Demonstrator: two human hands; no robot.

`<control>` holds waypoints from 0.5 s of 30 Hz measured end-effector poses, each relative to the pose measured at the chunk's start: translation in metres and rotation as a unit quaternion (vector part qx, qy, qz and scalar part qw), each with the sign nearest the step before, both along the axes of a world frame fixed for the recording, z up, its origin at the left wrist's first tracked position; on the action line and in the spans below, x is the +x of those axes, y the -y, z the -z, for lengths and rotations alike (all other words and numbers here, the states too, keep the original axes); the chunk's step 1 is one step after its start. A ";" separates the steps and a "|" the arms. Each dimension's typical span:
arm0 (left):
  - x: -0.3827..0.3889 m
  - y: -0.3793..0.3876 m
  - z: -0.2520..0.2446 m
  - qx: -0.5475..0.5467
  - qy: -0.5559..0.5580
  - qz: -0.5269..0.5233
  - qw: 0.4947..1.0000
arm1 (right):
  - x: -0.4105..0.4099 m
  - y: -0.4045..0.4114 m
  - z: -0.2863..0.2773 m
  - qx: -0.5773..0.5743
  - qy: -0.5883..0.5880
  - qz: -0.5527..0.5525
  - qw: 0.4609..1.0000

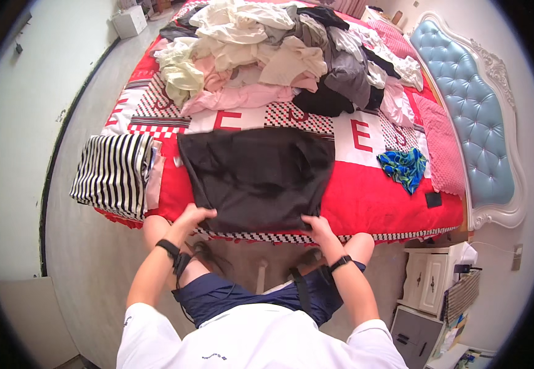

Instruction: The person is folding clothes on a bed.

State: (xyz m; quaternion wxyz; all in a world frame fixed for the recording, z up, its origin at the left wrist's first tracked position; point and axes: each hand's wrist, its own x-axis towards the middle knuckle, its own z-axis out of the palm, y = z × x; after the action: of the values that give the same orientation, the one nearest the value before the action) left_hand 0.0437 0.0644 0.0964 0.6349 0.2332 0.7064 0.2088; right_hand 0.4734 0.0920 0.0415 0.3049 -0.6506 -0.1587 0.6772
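Note:
A black cloth garment [258, 175] lies spread on the red patterned bedspread [368, 193] in front of me. My left hand [196, 216] pinches its near left corner, thumb on top. At the near right corner, my right hand [317, 226] grips the same garment. Left of it rests a stack of folded cloth with a black-and-white striped piece [112, 170] on top. A blue and green patterned cloth [404, 167] lies crumpled to the right, with a small dark square [433, 199] near it.
A large heap of loose clothes [248, 55] covers the far part of the bed. Pink pillows [440, 147] lie against the blue tufted headboard [472, 115] at the right. A white bedside cabinet [426, 279] stands near the bed's right corner. My knees are at the bed's near edge.

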 end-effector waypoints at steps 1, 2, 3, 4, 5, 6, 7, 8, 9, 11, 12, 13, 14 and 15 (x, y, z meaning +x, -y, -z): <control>0.006 0.015 -0.014 -0.065 -0.017 0.040 0.997 | 0.009 0.015 -0.007 -0.010 0.036 -0.045 0.998; -0.006 0.036 0.012 -0.080 -0.063 0.087 0.991 | 0.007 0.025 -0.020 -0.022 0.064 -0.091 0.994; -0.015 0.048 0.039 -0.096 -0.105 0.137 0.980 | 0.007 0.034 -0.034 -0.035 0.096 -0.133 0.986; -0.013 0.053 0.033 -0.106 -0.137 0.168 0.970 | 0.015 0.045 -0.039 -0.029 0.119 -0.168 0.978; -0.013 0.054 0.030 -0.107 -0.137 0.168 0.970 | 0.018 0.047 -0.042 -0.030 0.119 -0.168 0.978; -0.014 0.053 0.028 0.013 -0.209 0.148 0.967 | 0.022 0.049 -0.046 -0.033 0.178 -0.204 0.962; -0.018 0.049 0.022 0.132 -0.278 0.124 0.943 | 0.021 0.049 -0.051 -0.035 0.233 -0.240 0.942; -0.001 0.037 -0.014 0.153 -0.355 0.124 0.914 | 0.015 0.049 -0.070 -0.024 0.290 -0.239 0.927; 0.001 0.029 -0.014 0.153 -0.357 0.125 0.913 | 0.010 0.049 -0.067 -0.025 0.287 -0.238 0.928; -0.001 0.022 -0.002 0.269 -0.428 0.077 0.859 | -0.002 0.053 -0.056 0.267 0.626 -0.246 0.690; -0.001 0.012 0.003 0.229 -0.387 0.078 0.890 | -0.008 0.051 -0.056 0.264 0.625 -0.249 0.691; -0.003 0.002 0.010 0.169 -0.365 0.076 0.912 | -0.019 0.038 -0.058 0.338 0.576 -0.216 0.712; -0.007 -0.009 0.015 0.101 -0.265 0.074 0.956 | -0.028 0.024 -0.060 0.409 0.521 -0.182 0.727; -0.008 -0.021 0.020 0.034 -0.158 0.074 0.984 | -0.031 0.012 -0.058 0.313 0.428 -0.229 0.816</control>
State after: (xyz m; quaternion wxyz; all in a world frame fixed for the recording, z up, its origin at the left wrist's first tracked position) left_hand 0.0357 0.0850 0.0760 0.5207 0.3363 0.7712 0.1450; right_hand 0.4426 0.0803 0.0996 0.2299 -0.6890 -0.6211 0.2944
